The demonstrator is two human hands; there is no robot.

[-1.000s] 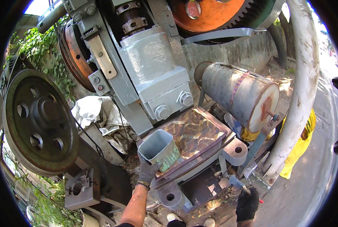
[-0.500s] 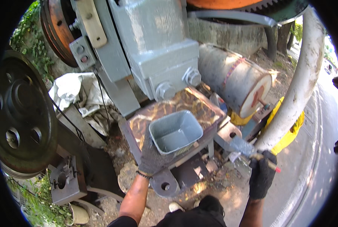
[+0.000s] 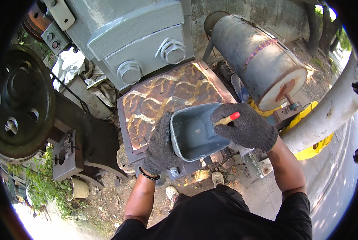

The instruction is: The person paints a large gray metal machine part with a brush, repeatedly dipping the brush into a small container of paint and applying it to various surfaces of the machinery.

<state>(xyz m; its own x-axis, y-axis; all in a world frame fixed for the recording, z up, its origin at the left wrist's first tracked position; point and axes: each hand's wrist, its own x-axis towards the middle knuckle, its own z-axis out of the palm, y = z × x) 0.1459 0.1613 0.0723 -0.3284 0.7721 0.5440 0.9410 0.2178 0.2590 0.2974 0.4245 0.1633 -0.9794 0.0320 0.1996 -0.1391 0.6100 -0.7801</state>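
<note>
In the head view, the left hand [image 3: 159, 146], in a dark grey knitted glove, is closed along the left side of a grey rectangular container [image 3: 187, 130], its fingers lying up the outer wall. The container sits right between the two hands, mouth up, so we look straight into it. Its underside is hidden, so I can't tell whether the hand alone carries it or it rests on something.

And here's the right hand [image 3: 245, 126], gloved to match, reaching over the container's right rim and gripping a brush [image 3: 227, 119]! The pale wooden handle with its red end pokes out through the grip, pointing up and to the right; the brush's other end points down into the container, and grey on grey makes its tip hard to pick out.

Just beyond the left hand lies a bed covered in a brown and yellow wavy pattern [image 3: 171, 96], partly hidden behind the container. Further beyond the grip looms a grey machine block [image 3: 139, 36] with two big bolts, the left one [image 3: 129, 73] lower than the right one [image 3: 173, 52]. Past the right hand, a metal cylinder [image 3: 259, 60] wears a patterned strap [image 3: 261, 52]. To its right and nearer, a pale pole [image 3: 327, 116] slants by yellow sacking [image 3: 315, 149]. Well left of the grip stands a dark flywheel [image 3: 21, 100].
</note>
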